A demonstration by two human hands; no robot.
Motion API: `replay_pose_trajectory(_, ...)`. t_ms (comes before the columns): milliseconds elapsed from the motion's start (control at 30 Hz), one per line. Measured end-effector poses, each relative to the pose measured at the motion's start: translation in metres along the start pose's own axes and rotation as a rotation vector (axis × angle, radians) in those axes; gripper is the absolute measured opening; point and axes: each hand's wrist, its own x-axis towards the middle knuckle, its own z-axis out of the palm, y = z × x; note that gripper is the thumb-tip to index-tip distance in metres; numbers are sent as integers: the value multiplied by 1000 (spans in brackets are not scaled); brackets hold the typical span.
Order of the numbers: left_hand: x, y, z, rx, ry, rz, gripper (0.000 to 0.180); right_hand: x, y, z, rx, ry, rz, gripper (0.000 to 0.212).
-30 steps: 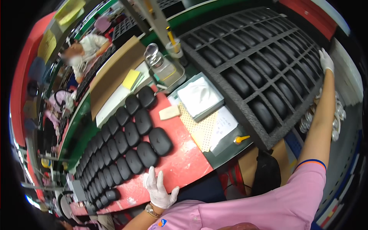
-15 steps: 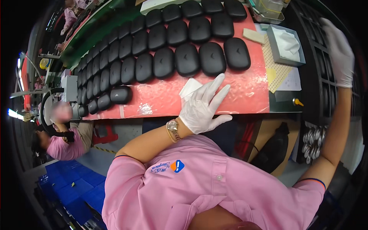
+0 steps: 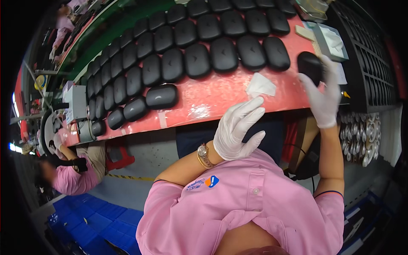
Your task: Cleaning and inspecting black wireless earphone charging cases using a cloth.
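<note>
My right hand (image 3: 325,100), in a white glove, grips a black rounded case (image 3: 309,67) over the right end of the table. Its thumb and fingers lie about the near right part of that case. My left hand (image 3: 239,129), gloved too, is empty at the table's near edge with the fingers apart. Just beyond its fingertips a folded white wipe (image 3: 261,85) rests on the pink table cover (image 3: 212,98). Rows of similar black cases (image 3: 197,60) stretch across the table, and one more case (image 3: 162,96) lies sideways at the front of them.
At the right stand a tissue box (image 3: 331,42), a pale block (image 3: 305,33) and a black compartment rack (image 3: 369,63). Shiny metal parts (image 3: 359,136) hang below the rack. A co-worker in pink (image 3: 78,174) sits at the left, near blue bins (image 3: 93,219).
My right hand has come back from the rack to the table and now holds a black case. My left hand has drawn back off the white wipe. The view has shifted.
</note>
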Motion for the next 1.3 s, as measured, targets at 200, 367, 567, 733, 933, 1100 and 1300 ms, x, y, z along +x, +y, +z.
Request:
replay_pose_trajectory(200, -9, 13, -30, -792, 68, -421, 100, -19, -100, -7, 218, 144, 4, 43)
replay_pose_trajectory(367, -17, -4, -80, -1187, -176, -806, 101, -44, -119, 56, 1207, -767, 573, 77)
replay_pose_trajectory(567, -37, -11, -81, -1020, -41, -677, 91, -45, -126, 69, 1050, -788, 510, 60)
replay_pose_trajectory(733, -33, 1, -58, -1110, 188, -826, 90, -49, -120, 76, 471, -462, -229, 51)
replay_pose_trajectory(933, -39, -3, -53, -1111, 22, -780, 87, -51, -114, 75, 878, -216, 227, 48)
replay_pose_trajectory(1100, -32, 1, -50, -1166, 135, -888, 86, -49, -110, 68, 430, -460, -169, 45)
replay_pose_trajectory(1300, -44, -6, -54, -1143, -33, -808, 84, -40, -106, 59, 648, -339, 189, 33)
